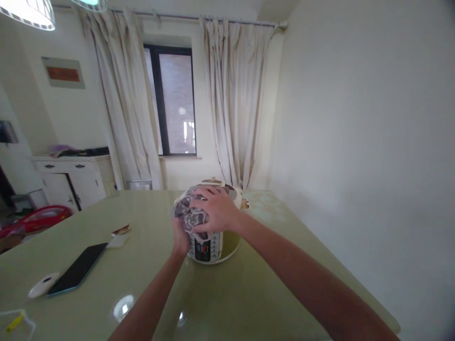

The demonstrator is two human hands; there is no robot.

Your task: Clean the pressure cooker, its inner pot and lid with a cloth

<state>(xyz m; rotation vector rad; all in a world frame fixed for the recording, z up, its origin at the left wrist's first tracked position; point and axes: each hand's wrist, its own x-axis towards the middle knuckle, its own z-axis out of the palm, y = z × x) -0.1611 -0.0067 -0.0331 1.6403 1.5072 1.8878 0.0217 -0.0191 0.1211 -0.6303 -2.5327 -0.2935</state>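
Note:
A rice cooker or electric pressure cooker (215, 246), white with a dark control panel and buttons, stands upright on the table in the middle of the head view. A bunched grey-and-white patterned cloth (185, 208) covers part of its upper front. Laid over the cloth from the right, my right hand (218, 208) has its fingers bent around the folds. My left hand (180, 237) holds the cloth's lower left side, close to the cooker's left wall. Most of the left fingers are hidden behind the cloth.
The glossy green table (277, 279) meets a wall on its right. On the left lie a dark phone or tablet (80, 267), a white mouse-like object (43, 285), a small packet (121, 230) and a white cord with a yellow tag (14, 322). Behind stands a white cabinet (85, 182).

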